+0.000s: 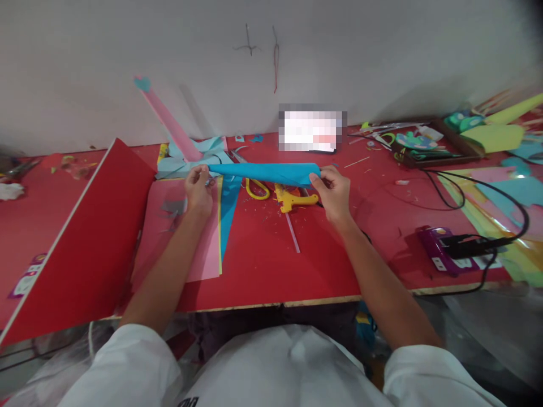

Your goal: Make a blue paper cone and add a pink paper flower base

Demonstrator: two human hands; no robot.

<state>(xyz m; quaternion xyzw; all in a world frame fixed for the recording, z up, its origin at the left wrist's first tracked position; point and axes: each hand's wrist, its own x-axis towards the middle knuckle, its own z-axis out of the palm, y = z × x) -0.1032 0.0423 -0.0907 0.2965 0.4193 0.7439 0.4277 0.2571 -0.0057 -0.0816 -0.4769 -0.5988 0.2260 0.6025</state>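
Head camera: a rolled blue paper cone (267,173) stretches sideways above the red table (263,277), held at both ends. The left hand (199,195) has its thumb and fingers pinched together on the narrow tip, over the stack of pink paper (203,237). The right hand (335,192) clamps the wide end between thumb and fingers. Just below the cone, a yellow glue gun (297,199) lies on the table, with a clear glue stick (292,233) near it and yellow-handled scissors (257,189) to its left. A blue sheet (229,217) shows beside the pink stack. Behind the left hand, a pink cone (172,121) with a blue heart at its tip leans up from light blue paper pieces. A blurred-out screen (311,131) stands near the wall. Toward the right are a dark tray (441,148) of craft bits, a purple power strip (449,251) with black cables plugged in, and assorted colored sheets.
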